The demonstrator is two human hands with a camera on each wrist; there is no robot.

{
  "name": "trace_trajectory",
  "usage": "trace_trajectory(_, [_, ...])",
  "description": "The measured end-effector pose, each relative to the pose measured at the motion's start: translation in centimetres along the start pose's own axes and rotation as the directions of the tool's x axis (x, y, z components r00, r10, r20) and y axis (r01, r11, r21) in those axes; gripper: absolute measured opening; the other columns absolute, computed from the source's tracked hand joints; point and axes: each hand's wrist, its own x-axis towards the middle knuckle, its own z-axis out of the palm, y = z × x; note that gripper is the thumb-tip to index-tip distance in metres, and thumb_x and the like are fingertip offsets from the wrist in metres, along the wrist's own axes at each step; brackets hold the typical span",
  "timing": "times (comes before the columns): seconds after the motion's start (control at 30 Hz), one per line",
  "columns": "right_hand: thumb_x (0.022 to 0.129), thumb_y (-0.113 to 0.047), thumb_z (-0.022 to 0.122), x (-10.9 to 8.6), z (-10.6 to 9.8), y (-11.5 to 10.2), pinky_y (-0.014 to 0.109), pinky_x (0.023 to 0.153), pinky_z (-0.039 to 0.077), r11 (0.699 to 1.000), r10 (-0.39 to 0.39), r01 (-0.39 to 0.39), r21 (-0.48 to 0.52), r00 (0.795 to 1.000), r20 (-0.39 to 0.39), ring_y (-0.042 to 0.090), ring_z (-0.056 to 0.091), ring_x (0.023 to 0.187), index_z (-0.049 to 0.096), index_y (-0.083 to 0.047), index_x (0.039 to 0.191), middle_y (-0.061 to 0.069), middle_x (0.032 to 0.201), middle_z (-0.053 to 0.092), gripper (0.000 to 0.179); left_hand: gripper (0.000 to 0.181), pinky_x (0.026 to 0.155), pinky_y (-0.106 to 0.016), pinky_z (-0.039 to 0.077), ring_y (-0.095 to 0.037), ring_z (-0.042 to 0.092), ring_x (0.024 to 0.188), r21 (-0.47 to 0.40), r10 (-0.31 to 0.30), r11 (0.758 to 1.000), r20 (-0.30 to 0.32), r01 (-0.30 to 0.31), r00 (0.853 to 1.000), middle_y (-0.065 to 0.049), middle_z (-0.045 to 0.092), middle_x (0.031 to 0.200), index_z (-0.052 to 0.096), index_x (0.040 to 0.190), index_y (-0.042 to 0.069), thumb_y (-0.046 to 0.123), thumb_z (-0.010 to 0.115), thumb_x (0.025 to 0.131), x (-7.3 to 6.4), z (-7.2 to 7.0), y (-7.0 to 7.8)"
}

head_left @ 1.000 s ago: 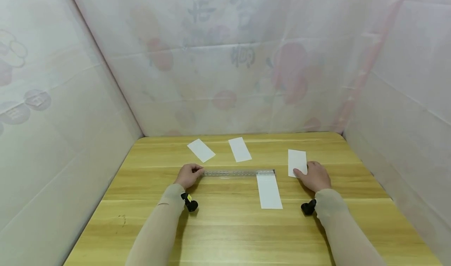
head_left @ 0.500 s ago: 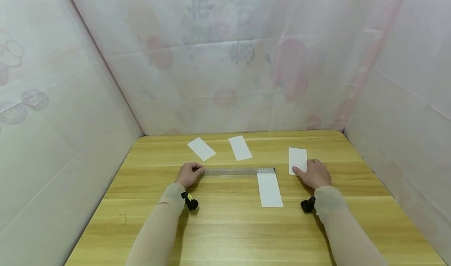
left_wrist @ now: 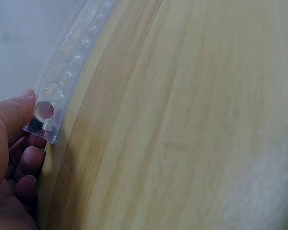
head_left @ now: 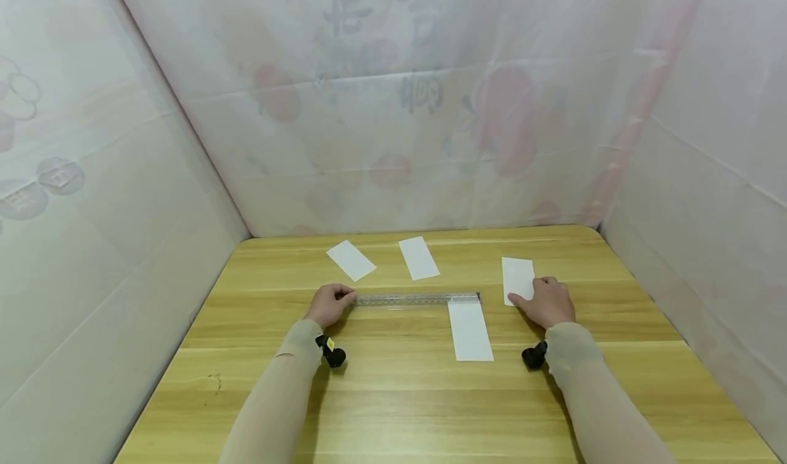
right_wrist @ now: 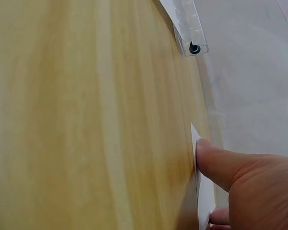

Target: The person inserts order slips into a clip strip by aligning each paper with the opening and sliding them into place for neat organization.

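Observation:
My left hand (head_left: pixel 330 305) pinches the left end of a clear plastic strip (head_left: pixel 402 300), its thumb on top and other fingers curled below. In the left wrist view, the strip (left_wrist: pixel 62 79) shows a row of round, glassy shapes along it. At the strip's right end, a white paper card (head_left: pixel 471 332) reaches out toward the near side, its far edge overlapped by the clear plastic. My right hand (head_left: pixel 548 303) holds another white card (head_left: pixel 518 277) by its near right part between thumb and fingers. That card's edge (right_wrist: pixel 205 191) stands slightly off the wood in the right wrist view.
Two more white cards, the left card (head_left: pixel 351 260) and the middle card (head_left: pixel 419 258), lie near the back of the wooden table (head_left: pixel 393 409). Pale printed curtains (head_left: pixel 369 143) hang behind the table and at both sides. A small dark piece (right_wrist: pixel 194 48) sits at the strip's right end.
My right hand and its card have shifted very slightly left in the last half second. The left hand, strip and other cards have stayed in place.

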Motion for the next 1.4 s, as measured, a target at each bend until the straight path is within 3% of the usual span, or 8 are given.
trace_trajectory(0.27, [0.091, -0.048, 0.06, 0.0, -0.1, -0.2, 0.064, 0.097, 0.032, 1.0, -0.013, 0.013, 0.0, 1.0, -0.011, 0.057, 0.036, 0.117, 0.046, 0.016, 0.132, 0.039, 0.131, 0.041, 0.077, 0.018, 0.073, -0.034, 0.047, -0.016, 0.057, 0.084, 0.0, -0.004, 1.0, 0.002, 0.004, 1.0, -0.001, 0.064, 0.095, 0.071, 0.103, 0.011, 0.025, 0.061, 0.096, 0.0, -0.3, 0.0])
trace_trajectory(0.83, [0.09, -0.037, 0.066, -0.1, -0.2, -0.1, 0.063, 0.096, 0.032, 0.985, 0.025, -0.022, 0.174, 1.0, -0.012, 0.053, 0.035, 0.118, 0.051, 0.011, 0.126, 0.036, 0.13, 0.039, 0.062, 0.019, 0.074, -0.034, 0.048, -0.017, 0.057, 0.084, 0.005, 0.001, 1.0, -0.005, -0.001, 1.0, -0.001, 0.064, 0.095, 0.071, 0.102, 0.011, 0.026, 0.061, 0.096, -0.2, -0.4, 0.1])
trace_trajectory(1.13, [0.087, -0.031, 0.071, -0.9, 0.0, 0.4, 0.059, 0.086, 0.039, 0.97, 0.05, -0.034, 0.241, 0.997, -0.059, 0.045, 0.044, 0.106, 0.05, 0.008, 0.127, 0.031, 0.12, 0.046, 0.06, 0.019, 0.073, -0.034, 0.048, -0.016, 0.057, 0.084, -0.009, 0.0, 1.0, 0.021, 0.0, 1.0, 0.0, 0.063, 0.096, 0.07, 0.104, 0.012, 0.028, 0.061, 0.096, 0.1, -0.1, -0.6])
trace_trajectory(1.4, [0.088, -0.021, 0.07, -1.1, 0.1, 0.4, 0.064, 0.097, 0.032, 0.956, 0.034, -0.016, 0.292, 0.998, -0.056, 0.053, 0.035, 0.123, 0.039, 0.004, 0.142, 0.033, 0.139, 0.038, 0.067, 0.021, 0.078, -0.037, 0.049, -0.018, 0.058, 0.09, -0.051, 0.0, 0.999, 0.028, 0.002, 1.0, -0.001, 0.064, 0.1, 0.07, 0.105, 0.012, 0.028, 0.06, 0.097, 0.4, -0.1, -0.9])
